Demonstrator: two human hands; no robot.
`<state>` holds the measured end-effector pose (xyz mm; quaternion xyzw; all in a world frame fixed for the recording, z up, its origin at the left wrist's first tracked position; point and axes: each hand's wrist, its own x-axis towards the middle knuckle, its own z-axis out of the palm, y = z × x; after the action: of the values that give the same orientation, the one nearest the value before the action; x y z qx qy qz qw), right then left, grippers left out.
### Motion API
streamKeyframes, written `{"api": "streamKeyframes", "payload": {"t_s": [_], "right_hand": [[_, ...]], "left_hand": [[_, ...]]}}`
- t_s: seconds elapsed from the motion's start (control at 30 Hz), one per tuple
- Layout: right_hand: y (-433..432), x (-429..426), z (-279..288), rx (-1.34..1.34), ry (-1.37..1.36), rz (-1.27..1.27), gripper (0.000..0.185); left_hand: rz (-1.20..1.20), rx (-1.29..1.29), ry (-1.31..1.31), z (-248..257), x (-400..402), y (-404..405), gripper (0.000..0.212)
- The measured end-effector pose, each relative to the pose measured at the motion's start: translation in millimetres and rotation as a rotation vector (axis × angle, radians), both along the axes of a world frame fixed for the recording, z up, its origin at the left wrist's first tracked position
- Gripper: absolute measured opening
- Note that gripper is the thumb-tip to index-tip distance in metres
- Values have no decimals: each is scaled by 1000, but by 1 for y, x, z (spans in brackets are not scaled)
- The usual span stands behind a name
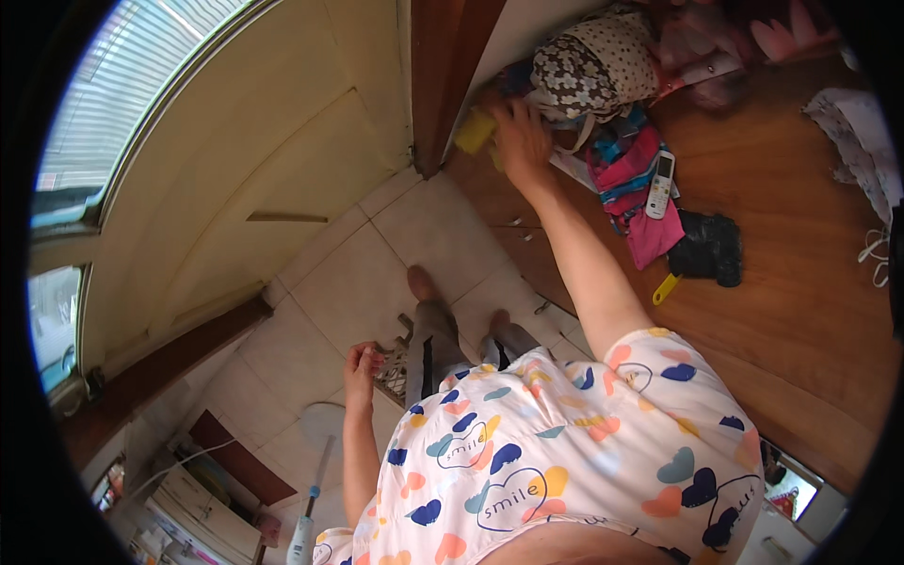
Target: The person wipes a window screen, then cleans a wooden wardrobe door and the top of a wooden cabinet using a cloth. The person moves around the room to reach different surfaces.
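Observation:
My right hand (524, 145) reaches to the far left corner of the wooden cabinet top (791, 233), its fingers on a yellow cloth (475, 132). Motion blurs the cloth, and part of it is hidden under the hand. Just beyond stands a bundled bag (590, 67) in floral and polka-dot fabric, with folded pink and blue cloth (625, 173) beside my forearm. A white remote control (661, 185) lies on that cloth. My left hand (364, 361) hangs low with loosely curled fingers and nothing visible in it, near a brown lattice plastic item (395, 373).
A black object (706, 247) and a yellow handle (666, 289) lie on the cabinet top. White patterned fabric (851, 134) sits at its right. To the left is a cream door (268, 141) beside a brown post (452, 78). A long-handled tool (302, 533) stands over the tiled floor (339, 275).

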<state>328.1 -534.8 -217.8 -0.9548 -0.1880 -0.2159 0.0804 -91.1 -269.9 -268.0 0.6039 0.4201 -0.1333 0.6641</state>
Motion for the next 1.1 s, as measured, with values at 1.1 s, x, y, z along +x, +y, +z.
{"api": "streamKeyframes", "payload": {"t_s": [1.1], "right_hand": [[-212,-218,7,107,225,-5,40]], "left_hand": [[-224,-75,34,-7,-17,-85,31]]}}
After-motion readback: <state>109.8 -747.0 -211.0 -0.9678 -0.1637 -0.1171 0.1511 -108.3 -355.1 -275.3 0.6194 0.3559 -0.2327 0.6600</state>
